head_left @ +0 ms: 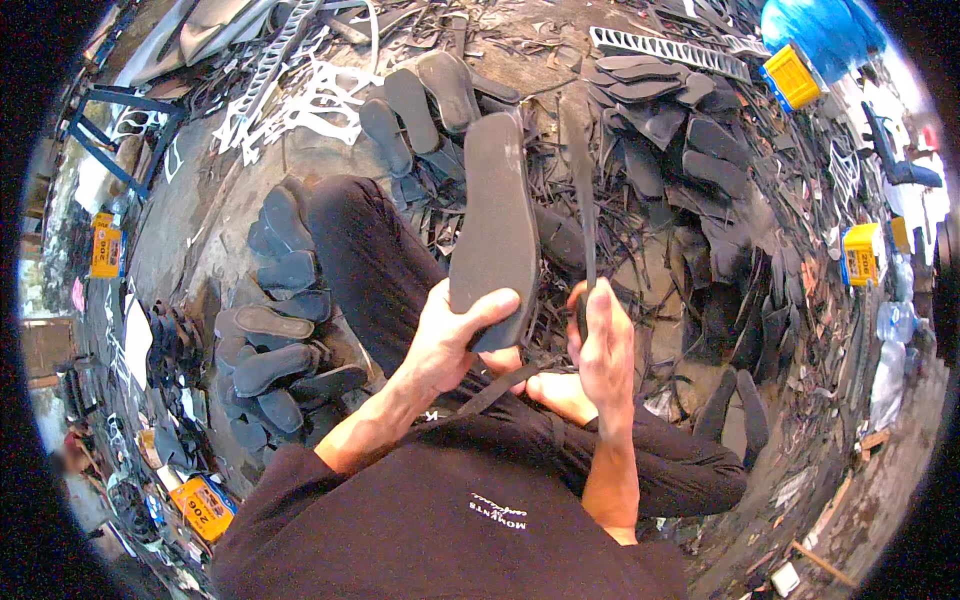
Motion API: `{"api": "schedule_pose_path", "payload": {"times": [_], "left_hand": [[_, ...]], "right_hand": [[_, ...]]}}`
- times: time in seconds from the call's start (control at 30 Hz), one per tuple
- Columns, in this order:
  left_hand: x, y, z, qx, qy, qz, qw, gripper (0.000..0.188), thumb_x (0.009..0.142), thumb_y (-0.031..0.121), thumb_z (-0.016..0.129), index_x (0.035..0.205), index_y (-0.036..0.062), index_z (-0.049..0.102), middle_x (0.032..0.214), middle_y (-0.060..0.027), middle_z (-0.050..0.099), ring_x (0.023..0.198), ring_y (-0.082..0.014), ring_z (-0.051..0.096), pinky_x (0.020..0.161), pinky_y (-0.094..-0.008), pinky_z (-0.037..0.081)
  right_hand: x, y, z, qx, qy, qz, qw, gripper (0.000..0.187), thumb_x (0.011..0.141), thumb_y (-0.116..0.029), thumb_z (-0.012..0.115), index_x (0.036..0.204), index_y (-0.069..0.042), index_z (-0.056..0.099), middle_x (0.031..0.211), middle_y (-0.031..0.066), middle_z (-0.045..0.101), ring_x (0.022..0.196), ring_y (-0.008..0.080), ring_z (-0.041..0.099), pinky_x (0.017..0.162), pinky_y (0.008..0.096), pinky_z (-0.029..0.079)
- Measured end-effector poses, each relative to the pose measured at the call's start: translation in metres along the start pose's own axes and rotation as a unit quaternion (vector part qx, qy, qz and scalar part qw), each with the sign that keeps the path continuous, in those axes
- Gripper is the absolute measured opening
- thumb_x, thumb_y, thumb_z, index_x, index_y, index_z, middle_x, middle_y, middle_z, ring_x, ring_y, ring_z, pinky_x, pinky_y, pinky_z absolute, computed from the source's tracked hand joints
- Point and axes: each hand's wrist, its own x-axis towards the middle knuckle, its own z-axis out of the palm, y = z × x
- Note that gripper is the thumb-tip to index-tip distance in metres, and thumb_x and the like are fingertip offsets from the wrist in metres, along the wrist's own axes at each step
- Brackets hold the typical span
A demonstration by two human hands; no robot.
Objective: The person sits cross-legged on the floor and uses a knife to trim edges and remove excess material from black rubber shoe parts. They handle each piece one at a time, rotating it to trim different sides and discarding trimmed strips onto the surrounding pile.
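My left hand [450, 340] is clamped around the near end of a dark grey shoe sole [495, 230], thumb across its face, fingers wrapped under its edge. The sole stands on end above my lap, pointing away from me, over my black trouser leg [370, 260]. My right hand [603, 345] is just right of the sole, fist closed on the handle of a long, thin blade [580, 190] that rises alongside the sole's right edge; I cannot tell whether blade and sole touch. A thin dark strip of trimmed material [500, 388] hangs from below the sole across my lap.

Left of the sole, beyond my leg, lies a heap of finished soles [275, 330] on the floor. Beyond the sole's far tip lie 3 more soles [420, 100] side by side. Right of the sole, dark cut-offs and scraps [700, 200] cover the ground, and further right stands a yellow box [862, 252]. Another yellow box [792, 75] sits far right of the sole's tip.
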Motion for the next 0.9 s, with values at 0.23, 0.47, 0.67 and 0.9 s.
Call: {"api": "schedule_pose_path", "payload": {"times": [0.23, 0.47, 0.67, 0.9], "left_hand": [[0.001, 0.013, -0.005, 0.003, -0.066, -0.061, 0.996, 0.041, 0.093, 0.018, 0.085, 0.124, -0.0005, 0.066, 0.105, -0.0071, 0.072, 0.084, -0.0147, 0.072, 0.073, -0.0324, 0.064], [-0.033, -0.016, 0.021, 0.094, -0.153, -0.125, 0.976, 0.068, 0.083, 0.041, 0.091, 0.132, 0.0020, 0.065, 0.113, -0.0080, 0.076, 0.099, -0.0190, 0.072, 0.089, -0.0354, 0.059], [-0.013, -0.014, 0.007, 0.190, -0.104, -0.080, 0.973, 0.049, 0.094, 0.024, 0.086, 0.133, 0.0027, 0.064, 0.120, -0.0037, 0.072, 0.114, -0.0136, 0.065, 0.101, -0.0339, 0.053], [0.041, 0.002, -0.002, 0.103, 0.030, 0.058, 0.993, 0.032, 0.111, 0.037, 0.063, 0.119, 0.0073, 0.071, 0.102, -0.0010, 0.076, 0.081, -0.0089, 0.069, 0.073, -0.0287, 0.057]], "right_hand": [[-0.027, -0.001, -0.001, -0.103, -0.020, -0.039, 0.994, 0.047, 0.115, -0.048, 0.045, 0.107, -0.004, 0.061, 0.071, 0.0176, 0.062, 0.063, 0.0247, 0.067, 0.055, 0.0399, 0.050], [0.080, 0.042, -0.009, -0.065, 0.161, -0.134, 0.976, 0.049, 0.115, -0.050, 0.045, 0.105, -0.005, 0.058, 0.067, 0.0102, 0.060, 0.054, 0.0241, 0.057, 0.051, 0.0442, 0.043], [0.025, 0.039, -0.012, 0.153, -0.043, -0.082, 0.984, 0.039, 0.107, -0.038, 0.068, 0.128, -0.006, 0.062, 0.096, 0.0024, 0.070, 0.075, 0.0098, 0.066, 0.058, 0.0273, 0.053], [-0.061, 0.017, 0.003, 0.025, -0.157, -0.014, 0.987, 0.045, 0.106, -0.039, 0.070, 0.120, 0.002, 0.060, 0.098, 0.0069, 0.077, 0.092, 0.0124, 0.070, 0.084, 0.0278, 0.055]]}}
